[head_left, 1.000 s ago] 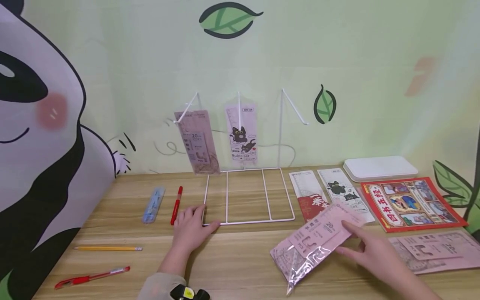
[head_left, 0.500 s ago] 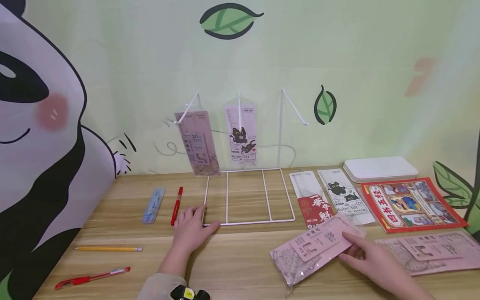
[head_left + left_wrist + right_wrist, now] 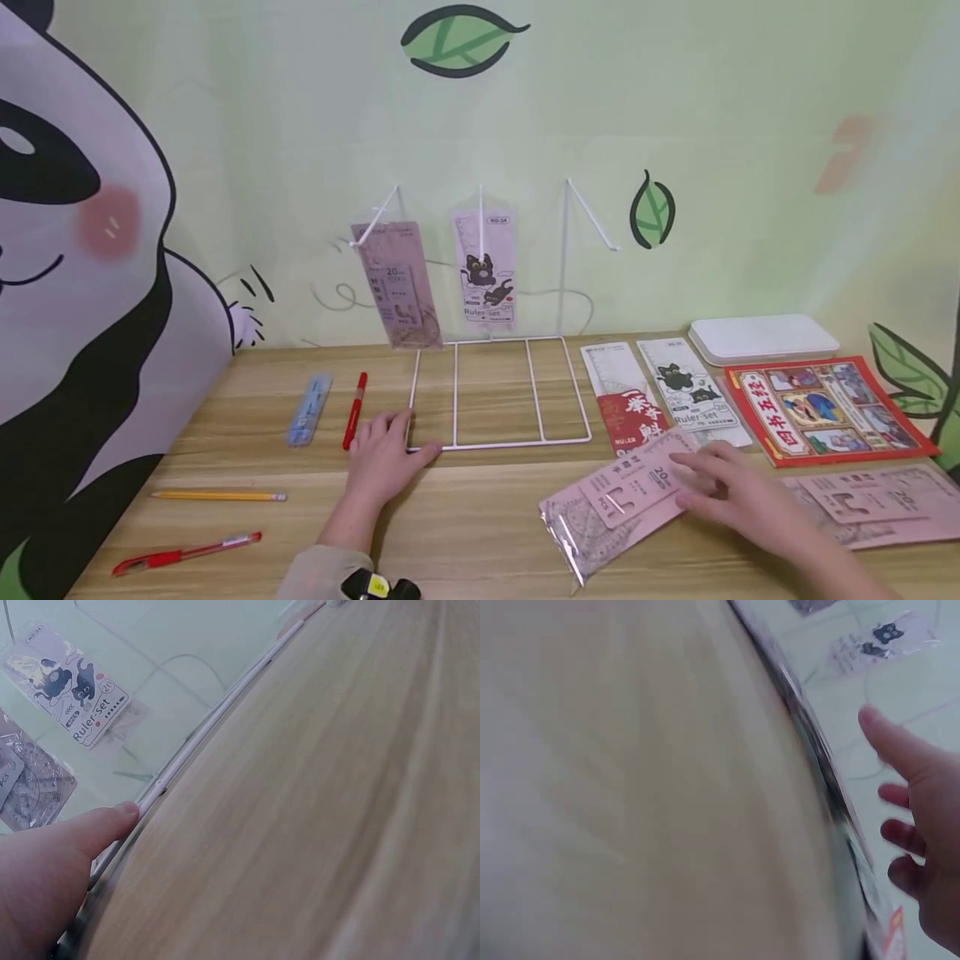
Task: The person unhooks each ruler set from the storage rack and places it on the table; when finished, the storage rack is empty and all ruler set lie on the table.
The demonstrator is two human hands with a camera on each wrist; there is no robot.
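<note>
My left hand (image 3: 390, 462) rests at the front left corner of a white wire rack (image 3: 495, 446), its thumb extended along the front wire (image 3: 161, 776). My right hand (image 3: 738, 492) is over the right end of a pink ruler set pack (image 3: 615, 504) lying tilted on the table. In the right wrist view its thumb and fingers are apart with nothing between them. Two ruler packs hang on the rack's hooks: a darker pink one (image 3: 397, 287) on the left and a black-cat one (image 3: 483, 275) in the middle. The right hook (image 3: 592, 215) carries nothing.
Two white ruler packs, one red-printed (image 3: 628, 408) and one with cats (image 3: 686, 383), lie right of the rack. Beyond are a red book (image 3: 828, 408), a white case (image 3: 761, 337) and another pink pack (image 3: 885, 504). Pens, a pencil (image 3: 217, 497) and a blue item (image 3: 309, 410) lie left.
The right hand has lowered the pink pack flat onto the table and loosened its fingers from it. The left hand keeps its place at the rack's corner.
</note>
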